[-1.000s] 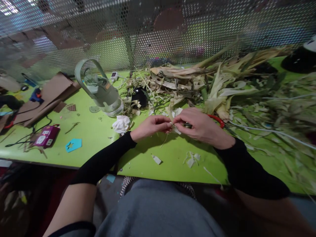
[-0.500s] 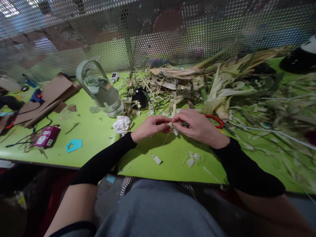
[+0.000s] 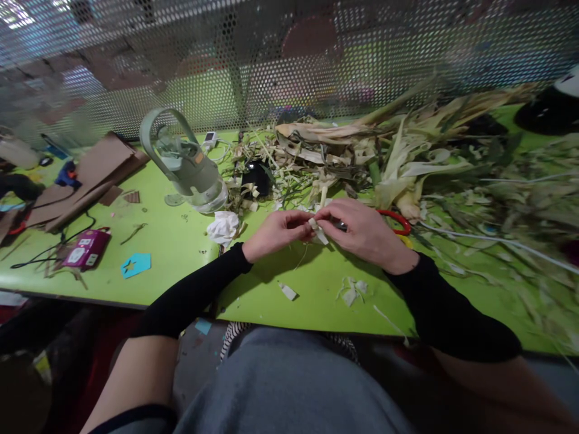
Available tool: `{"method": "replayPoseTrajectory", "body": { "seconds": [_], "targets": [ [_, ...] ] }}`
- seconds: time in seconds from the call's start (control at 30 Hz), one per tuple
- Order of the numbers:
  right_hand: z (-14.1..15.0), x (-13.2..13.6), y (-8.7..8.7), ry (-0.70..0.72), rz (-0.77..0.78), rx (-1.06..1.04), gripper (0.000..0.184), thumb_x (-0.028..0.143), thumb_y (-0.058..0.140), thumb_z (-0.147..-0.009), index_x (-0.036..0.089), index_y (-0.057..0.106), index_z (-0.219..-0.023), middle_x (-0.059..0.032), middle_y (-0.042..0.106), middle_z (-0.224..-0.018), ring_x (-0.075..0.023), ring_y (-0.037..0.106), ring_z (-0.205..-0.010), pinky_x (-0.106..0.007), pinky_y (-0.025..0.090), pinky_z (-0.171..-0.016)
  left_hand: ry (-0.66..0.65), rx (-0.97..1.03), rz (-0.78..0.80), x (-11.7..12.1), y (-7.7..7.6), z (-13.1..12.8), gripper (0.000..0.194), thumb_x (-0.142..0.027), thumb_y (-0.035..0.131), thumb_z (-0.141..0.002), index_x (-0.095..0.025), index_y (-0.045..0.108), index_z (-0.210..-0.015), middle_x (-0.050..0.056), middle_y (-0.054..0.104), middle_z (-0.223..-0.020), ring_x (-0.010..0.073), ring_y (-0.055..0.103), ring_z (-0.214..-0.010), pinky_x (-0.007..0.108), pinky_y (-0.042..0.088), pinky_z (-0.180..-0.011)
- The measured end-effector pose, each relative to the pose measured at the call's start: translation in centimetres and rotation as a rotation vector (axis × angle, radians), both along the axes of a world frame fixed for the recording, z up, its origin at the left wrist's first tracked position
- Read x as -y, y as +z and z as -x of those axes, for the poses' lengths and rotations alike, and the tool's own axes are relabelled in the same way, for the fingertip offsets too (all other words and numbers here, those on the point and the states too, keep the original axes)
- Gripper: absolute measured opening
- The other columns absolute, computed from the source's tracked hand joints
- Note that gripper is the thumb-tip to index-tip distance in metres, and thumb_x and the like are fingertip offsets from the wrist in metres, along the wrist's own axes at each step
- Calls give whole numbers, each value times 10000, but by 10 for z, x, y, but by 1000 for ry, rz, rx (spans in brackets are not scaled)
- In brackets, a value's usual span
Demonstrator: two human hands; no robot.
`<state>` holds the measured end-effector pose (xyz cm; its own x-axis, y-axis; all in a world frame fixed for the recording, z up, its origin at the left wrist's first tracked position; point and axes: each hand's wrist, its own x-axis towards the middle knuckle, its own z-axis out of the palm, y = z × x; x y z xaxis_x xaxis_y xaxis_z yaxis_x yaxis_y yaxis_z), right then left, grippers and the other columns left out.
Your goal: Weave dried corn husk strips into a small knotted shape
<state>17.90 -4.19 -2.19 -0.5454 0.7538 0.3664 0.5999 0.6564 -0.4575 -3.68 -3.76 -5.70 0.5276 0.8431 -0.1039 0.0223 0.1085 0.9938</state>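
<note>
Over the green table [image 3: 266, 283], my left hand [image 3: 279, 232] and my right hand [image 3: 357, 229] meet, fingertips pinched together. Between them is a small pale piece of corn husk [image 3: 320, 233], with one end sticking out below the fingers. A thin fibre hangs beneath the left fingers. Red-handled scissors [image 3: 398, 221] lie partly hidden behind my right hand. Below my hands on the table are a small cut husk scrap [image 3: 287, 291] and a knotted bit of husk [image 3: 353, 292]. Just how the piece is folded is hidden by the fingers.
Dried corn husks [image 3: 325, 144] are heaped along the back, with a husked cob [image 3: 409, 202] at right. A green water bottle [image 3: 192, 172] stands left of crumpled tissue [image 3: 224, 228]. A purple box [image 3: 87, 249], blue paper [image 3: 136, 265] and brown cardboard [image 3: 94, 169] lie left. A white cable [image 3: 502, 241] crosses the right.
Both hands stay pinched together at almost the same place. The fingers shift slightly, and the free end of the husk piece tilts a little to the right.
</note>
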Motion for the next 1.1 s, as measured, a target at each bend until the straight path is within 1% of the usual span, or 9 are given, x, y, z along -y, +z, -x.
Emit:
{"method": "replayPoseTrajectory", "body": {
  "seconds": [0.23,0.4,0.53,0.6,0.67,0.73,0.87,1.0,1.1],
  "targets": [
    [2,2,2,-50,135,-115,114,335,602,-958,227,628,-932,-85,713,-900,-249,637,-804,-383,469,-726,24,-11,-4,0,5,0,231,-217,709,-957,-93,748,-1148,73,803,-962,85,721,-789,265,605,-838],
    [4,2,0,-18,62,-82,55,253,574,-925,248,612,-886,-86,710,-882,-292,640,-901,-432,484,-801,45,-94,-48,6,16,-1,209,-78,681,-897,-86,751,-1095,34,779,-865,74,697,-757,243,587,-824],
    [8,6,-1,16,10,-134,35,276,608,-950,254,621,-927,-93,717,-932,-300,655,-939,-451,505,-815,36,-24,23,5,12,-2,209,-189,680,-959,-78,748,-1123,69,789,-924,117,735,-825,324,602,-903],
    [8,8,1,-42,-68,-244,83,325,651,-953,255,607,-942,-112,718,-1016,-301,658,-957,-463,516,-833,57,65,77,3,8,-2,257,-241,683,-982,-94,736,-1187,87,797,-1004,141,758,-896,357,603,-946],
    [6,8,4,-199,-110,-327,158,387,663,-962,254,589,-920,-122,698,-1020,-290,646,-913,-456,516,-806,101,159,100,1,5,-2,293,-253,691,-988,-110,713,-1242,89,796,-1059,147,767,-947,353,606,-962],
    [4,6,5,-311,-6,-324,260,482,637,-982,245,586,-889,-106,675,-929,-260,619,-807,-419,501,-726,148,228,102,0,4,-2,290,-239,684,-993,-112,695,-1253,79,791,-1052,133,765,-946,323,611,-942],
    [6,2,-2,-212,333,-299,443,652,657,-945,212,644,-985,-59,694,-852,-213,611,-717,-346,459,-628,175,227,64,1,5,-4,291,-202,671,-994,-127,668,-1275,39,758,-973,121,755,-925,278,607,-882],
    [14,5,-10,-99,550,-497,491,625,755,-885,229,661,-1159,-15,701,-856,-193,636,-742,-319,477,-635,146,107,-4,5,12,-5,351,-137,644,-989,-147,622,-1339,-4,707,-882,100,722,-844,230,578,-784],
    [17,7,-7,-53,782,-647,467,555,822,-835,230,668,-1134,-19,722,-925,-169,641,-767,-301,475,-642,124,42,-28,6,17,-4,362,-108,637,-981,-129,603,-1341,-4,706,-859,90,705,-799,208,558,-735]
  ]
}}
